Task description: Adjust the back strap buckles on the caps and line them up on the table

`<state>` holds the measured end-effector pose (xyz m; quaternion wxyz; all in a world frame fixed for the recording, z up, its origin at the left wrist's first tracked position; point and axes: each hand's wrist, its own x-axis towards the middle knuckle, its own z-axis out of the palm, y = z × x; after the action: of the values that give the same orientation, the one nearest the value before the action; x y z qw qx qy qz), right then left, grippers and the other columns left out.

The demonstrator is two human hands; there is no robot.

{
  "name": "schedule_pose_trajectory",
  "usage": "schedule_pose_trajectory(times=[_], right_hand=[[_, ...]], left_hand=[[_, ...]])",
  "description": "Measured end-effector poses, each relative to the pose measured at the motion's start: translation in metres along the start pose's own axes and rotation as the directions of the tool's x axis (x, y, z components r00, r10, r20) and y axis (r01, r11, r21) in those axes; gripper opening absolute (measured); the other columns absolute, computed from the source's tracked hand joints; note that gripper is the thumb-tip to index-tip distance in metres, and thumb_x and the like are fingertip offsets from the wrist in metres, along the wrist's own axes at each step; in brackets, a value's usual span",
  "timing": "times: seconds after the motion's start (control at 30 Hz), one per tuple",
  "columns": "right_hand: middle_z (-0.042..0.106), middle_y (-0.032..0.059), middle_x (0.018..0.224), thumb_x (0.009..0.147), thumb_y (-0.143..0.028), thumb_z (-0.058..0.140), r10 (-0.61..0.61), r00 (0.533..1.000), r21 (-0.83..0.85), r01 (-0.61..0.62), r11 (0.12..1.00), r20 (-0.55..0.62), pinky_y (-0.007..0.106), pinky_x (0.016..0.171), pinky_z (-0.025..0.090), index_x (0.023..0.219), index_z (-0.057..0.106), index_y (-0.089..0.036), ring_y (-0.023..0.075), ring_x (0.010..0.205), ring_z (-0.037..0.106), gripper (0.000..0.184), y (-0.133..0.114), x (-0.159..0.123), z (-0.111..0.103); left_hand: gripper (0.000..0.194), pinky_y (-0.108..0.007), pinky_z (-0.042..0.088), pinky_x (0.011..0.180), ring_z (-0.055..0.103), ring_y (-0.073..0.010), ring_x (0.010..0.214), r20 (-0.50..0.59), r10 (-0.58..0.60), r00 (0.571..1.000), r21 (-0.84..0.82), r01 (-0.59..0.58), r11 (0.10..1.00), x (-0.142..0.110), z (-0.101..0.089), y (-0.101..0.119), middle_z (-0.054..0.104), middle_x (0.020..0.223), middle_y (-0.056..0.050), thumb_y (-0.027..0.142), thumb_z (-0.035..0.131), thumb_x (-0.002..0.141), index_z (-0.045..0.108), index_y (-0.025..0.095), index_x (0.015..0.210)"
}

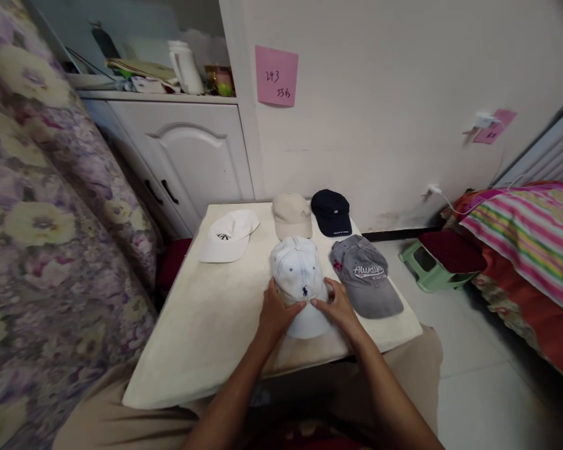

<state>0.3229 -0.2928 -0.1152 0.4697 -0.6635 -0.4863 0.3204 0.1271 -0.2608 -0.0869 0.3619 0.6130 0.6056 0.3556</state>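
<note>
A light-blue baseball cap with a small dark emblem sits near the table's front, its brim towards me. My left hand grips its left side, thumb on the front above the brim. On the other side my right hand holds it the same way, the two thumbs nearly meeting below the emblem. Just right of it lies a grey cap with white lettering. Behind are a beige cap and a navy cap. Off to the left rests a white cap.
The caps lie on a cream-covered table. A floral curtain hangs at left, beside a white cabinet. On the right are a green stool with a dark red top and a bed with a striped cover.
</note>
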Motion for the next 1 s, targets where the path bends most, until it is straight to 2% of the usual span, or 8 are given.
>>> schedule_pose_trajectory(times=[0.2,0.33,0.47,0.63,0.73,0.8,0.9,1.0], right_hand=[[0.049,0.0140,0.133,0.064,-0.042,0.077,-0.036,0.997,0.013,0.037,0.999,-0.075,0.042,0.085,0.052,0.126,0.057,-0.022,0.0255,0.091,0.062,0.068,0.001,-0.007,0.002],[0.049,0.0134,0.132,0.072,-0.040,0.070,-0.071,0.984,0.042,0.078,0.996,-0.161,0.041,0.086,0.051,0.121,0.058,-0.021,0.0250,0.096,0.061,0.054,0.000,-0.016,0.003],[0.057,0.0093,0.106,0.079,-0.038,0.064,-0.134,0.956,0.025,0.145,0.989,-0.261,0.036,0.079,0.050,0.105,0.063,-0.019,0.0229,0.090,0.059,0.032,0.003,-0.028,0.002],[0.056,0.0023,0.080,0.082,-0.039,0.061,-0.106,0.961,0.087,0.132,0.987,-0.255,0.031,0.067,0.046,0.087,0.063,-0.018,0.0187,0.071,0.053,0.022,0.014,-0.034,0.004],[0.060,0.0021,0.077,0.081,-0.042,0.061,-0.065,0.970,0.178,0.109,0.978,-0.236,0.030,0.068,0.045,0.084,0.062,-0.018,0.0188,0.071,0.054,0.024,0.018,-0.033,0.006],[0.061,0.0019,0.076,0.080,-0.043,0.062,-0.049,0.975,0.218,0.098,0.971,-0.218,0.030,0.068,0.045,0.083,0.061,-0.018,0.0190,0.071,0.055,0.025,0.019,-0.034,0.007],[0.062,0.0020,0.075,0.079,-0.044,0.064,-0.014,0.978,0.263,0.069,0.962,-0.207,0.030,0.067,0.046,0.085,0.061,-0.018,0.0198,0.072,0.056,0.026,0.018,-0.035,0.007],[0.063,0.0025,0.077,0.078,-0.045,0.065,0.031,0.972,0.293,0.039,0.955,-0.232,0.031,0.069,0.047,0.085,0.061,-0.018,0.0207,0.074,0.058,0.028,0.017,-0.036,0.006]], left_hand=[[0.096,-0.053,0.036,0.100,0.049,-0.0420,0.122,-0.044,0.038,0.998,0.079,-0.035,0.996,-0.012,-0.002,0.009,0.053,0.129,-0.025,0.044,0.079,0.060,0.036,0.010,0.139],[0.092,-0.052,0.038,0.097,0.052,-0.0412,0.117,-0.046,0.075,0.996,0.144,-0.068,0.987,-0.014,-0.005,0.004,0.057,0.122,-0.024,0.043,0.076,0.063,0.037,0.009,0.139],[0.089,-0.050,0.039,0.098,0.052,-0.0382,0.116,-0.020,0.116,0.993,0.144,-0.112,0.983,-0.016,-0.005,-0.005,0.057,0.119,-0.022,0.039,0.075,0.065,0.036,0.009,0.139],[0.085,-0.051,0.041,0.098,0.053,-0.0344,0.112,0.005,0.152,0.988,0.058,-0.152,0.987,-0.018,-0.010,-0.017,0.057,0.116,-0.017,0.038,0.074,0.066,0.038,0.012,0.139],[0.077,-0.045,0.048,0.090,0.060,-0.0263,0.094,-0.011,0.003,1.000,-0.229,-0.006,0.973,-0.007,-0.025,-0.026,0.060,0.106,-0.011,0.036,0.076,0.066,0.046,0.015,0.134],[0.066,-0.042,0.049,0.088,0.062,-0.0220,0.084,-0.085,-0.182,0.980,-0.492,0.118,0.862,0.009,-0.042,-0.033,0.062,0.097,-0.006,0.031,0.079,0.064,0.055,0.016,0.124],[0.047,-0.035,0.050,0.089,0.063,-0.0170,0.084,-0.186,-0.300,0.936,-0.624,0.124,0.772,0.044,-0.073,-0.044,0.063,0.096,-0.005,0.026,0.069,0.077,0.053,0.017,0.121],[0.032,-0.028,0.051,0.087,0.064,-0.0115,0.083,-0.216,-0.388,0.896,-0.742,0.108,0.662,0.085,-0.099,-0.051,0.063,0.093,-0.003,0.017,0.061,0.085,0.054,0.017,0.116]])
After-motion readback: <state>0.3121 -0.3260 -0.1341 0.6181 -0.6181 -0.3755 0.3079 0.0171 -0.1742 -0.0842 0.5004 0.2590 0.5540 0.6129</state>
